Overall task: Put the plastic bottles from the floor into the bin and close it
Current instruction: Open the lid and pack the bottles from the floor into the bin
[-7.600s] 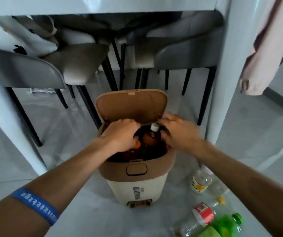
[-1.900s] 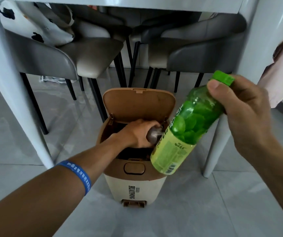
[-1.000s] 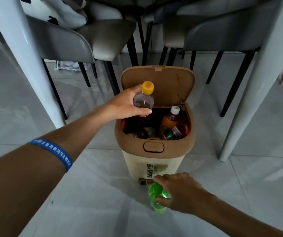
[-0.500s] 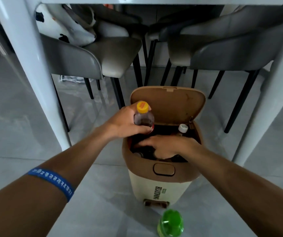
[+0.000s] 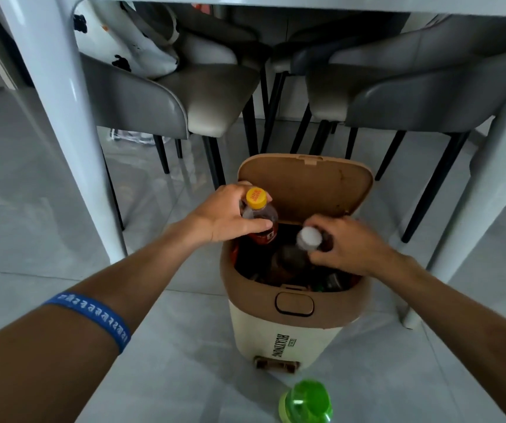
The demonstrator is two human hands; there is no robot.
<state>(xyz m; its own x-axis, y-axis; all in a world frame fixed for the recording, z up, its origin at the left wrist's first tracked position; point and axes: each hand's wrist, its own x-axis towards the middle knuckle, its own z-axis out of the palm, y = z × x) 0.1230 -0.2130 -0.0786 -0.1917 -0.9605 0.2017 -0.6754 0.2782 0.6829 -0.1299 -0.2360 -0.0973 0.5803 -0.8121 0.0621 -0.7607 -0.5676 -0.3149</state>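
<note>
A cream bin with a brown rim stands on the floor, its brown lid tipped open at the back. Several bottles lie packed inside. My left hand grips a yellow-capped bottle upright over the bin's left side. My right hand holds a white-capped bottle by the neck at the bin's right side. A green bottle stands on the floor in front of the bin, apart from both hands.
White table legs stand left and right of the bin. Grey chairs with black legs crowd the space behind it. A patterned white bag rests on the left chair. Grey tiled floor lies to the left.
My right hand set the green bottle on the floor, reached into the bin and now grips the white-capped bottle. My left hand keeps holding the yellow-capped bottle over the bin.
</note>
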